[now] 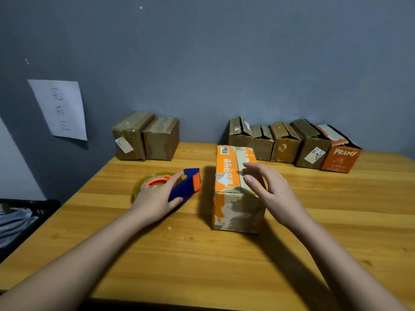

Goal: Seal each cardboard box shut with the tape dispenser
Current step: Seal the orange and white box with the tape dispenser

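Cardboard box (238, 189) stands mid-table, steadied under the right hand's (272, 191) relaxed, spread fingers; the tape dispenser (179, 189) just beside it is grasped by the left hand (157, 198). With light pressure, flaps could spring apart and tape be laid crooked.

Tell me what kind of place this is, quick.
Probably a small home or back-room packing station, not a warehouse. A wooden table stands against a plain grey wall with a handwritten paper sheet stuck on it, and small cardboard boxes line the table's back edge.
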